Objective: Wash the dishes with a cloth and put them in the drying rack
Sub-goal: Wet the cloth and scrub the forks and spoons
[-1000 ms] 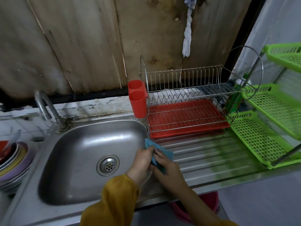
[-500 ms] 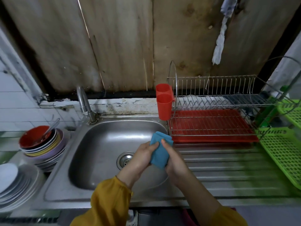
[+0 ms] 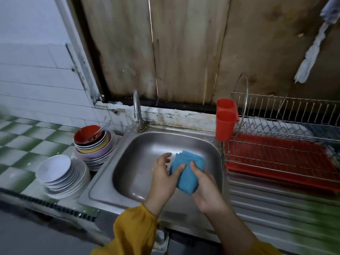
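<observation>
Cloth: a blue folded cloth [image 3: 187, 172], held between both hands above the right half of the sink basin, centre of the frame
Right hand: the right hand [image 3: 207, 189] cups the lower right part of the cloth; its grip is closed round the fabric, thumb across the front face, fingers hidden behind and beneath
Left hand: the left hand [image 3: 162, 178] is at the left edge of the cloth; its grip is loose, thumb laid flat on the front face, the other fingers spread, slightly blurred and off the fabric
Sleeve: a mustard-yellow sleeve [image 3: 136, 230] covers the left forearm, lower centre
Sink: a steel sink [image 3: 147, 150] set in the tabletop [image 3: 22, 142], with the tap [image 3: 137, 109] upright at its back rim
Dishes: left of the sink, a stack of bowls [image 3: 95, 148] topped by a red bowl with a spoon [image 3: 103, 128] in it; in front of it, lower left, a stack of white plates [image 3: 60, 175]; the two stacks touch
Drying rack: the wire drying rack [image 3: 285, 124] is at the right of the frame, just beside the sink, with a red tray [image 3: 276, 157] under its lower tier and a red cutlery holder [image 3: 225, 122] on its left end
Drainboard: the ribbed steel drainboard [image 3: 276, 205] is in front of the rack, lower right, blurred
Wall: a white rag [image 3: 311, 54] hangs on the wooden boards, upper right
</observation>
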### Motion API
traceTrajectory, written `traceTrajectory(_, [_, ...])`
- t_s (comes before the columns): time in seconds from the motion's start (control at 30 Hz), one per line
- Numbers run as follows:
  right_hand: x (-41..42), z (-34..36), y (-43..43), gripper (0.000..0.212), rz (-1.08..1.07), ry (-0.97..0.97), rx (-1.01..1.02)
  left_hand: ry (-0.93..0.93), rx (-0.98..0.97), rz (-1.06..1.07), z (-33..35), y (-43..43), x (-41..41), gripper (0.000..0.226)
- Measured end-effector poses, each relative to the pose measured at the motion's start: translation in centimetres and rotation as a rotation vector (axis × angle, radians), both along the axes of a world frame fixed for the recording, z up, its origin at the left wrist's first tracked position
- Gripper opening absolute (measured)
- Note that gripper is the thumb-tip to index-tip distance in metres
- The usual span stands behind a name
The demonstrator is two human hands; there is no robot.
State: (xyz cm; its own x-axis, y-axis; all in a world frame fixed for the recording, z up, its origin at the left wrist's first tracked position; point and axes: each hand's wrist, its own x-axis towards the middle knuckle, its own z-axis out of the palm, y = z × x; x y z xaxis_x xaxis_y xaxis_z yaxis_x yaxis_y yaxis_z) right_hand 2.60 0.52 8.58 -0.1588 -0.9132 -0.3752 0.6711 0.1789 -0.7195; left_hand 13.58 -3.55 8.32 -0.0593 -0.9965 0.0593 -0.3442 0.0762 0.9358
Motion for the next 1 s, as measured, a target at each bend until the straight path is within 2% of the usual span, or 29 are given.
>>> traceTrajectory(0.1, [0.7,-0.2,-0.5,0.019,-0.015,0.017,0.024,0.263,0.393,-0.128,0.5,0.3,1.5,0.05])
traceTrajectory(0.17, [1.1,-0.3,-0.8,0.017,-0.002,0.049,0.005,0.268,0.544,-0.24,0.6,0.5,2.7,0.045])
traceTrajectory(0.23, [1.5,-0.3,-1.0,0.017,0.061,0.105,-0.029,0.295,0.583,-0.258,0.4,0.6,3.8,0.032])
traceTrajectory(0.33, [1.2,-0.5,-1.8,0.021,0.147,0.343,-0.088,0.277,0.558,-0.202,0.2,0.3,5.0,0.027])
traceTrajectory(0.4, [0.3,-0.7,-2.9,0.052,0.238,0.507,-0.208,0.184,0.491,-0.219,0.2,0.0,6.0,0.03])
traceTrajectory(0.47, [-0.8,-0.5,-3.6,0.088,0.43,0.776,-0.411,0.127,0.439,-0.258,0.2,-0.4,6.7,0.035])
traceTrajectory(0.5, [-1.1,-0.1,-3.8,0.1,0.577,0.981,-0.506,0.115,0.425,-0.264,0.3,-0.5,7.0,0.035])
traceTrajectory(0.57, [-1.2,0.6,-4.4,0.112,0.849,1.535,-0.637,0.084,0.411,-0.255,0.6,-0.8,7.1,0.035])
traceTrajectory(0.6, [-0.9,0.6,-4.7,0.116,0.929,1.761,-0.672,0.077,0.411,-0.241,0.7,-1.0,7.1,0.035])
traceTrajectory(0.63, [-0.5,0.4,-5.2,0.117,0.945,1.897,-0.705,0.081,0.418,-0.222,0.7,-1.2,7.2,0.036])
traceTrajectory(0.7, [0.2,-0.7,-5.9,0.11,0.859,1.947,-0.811,0.127,0.456,-0.199,0.7,-1.5,7.5,0.036])
traceTrajectory(0.83, [0.9,-2.2,-6.8,0.073,0.808,1.776,-0.853,0.115,0.479,-0.235,0.6,-1.6,8.5,0.028])
traceTrajectory(1.0, [1.9,-2.5,-7.2,0.066,0.802,1.864,-0.821,0.107,0.452,-0.088,0.5,-1.7,9.0,0.023])
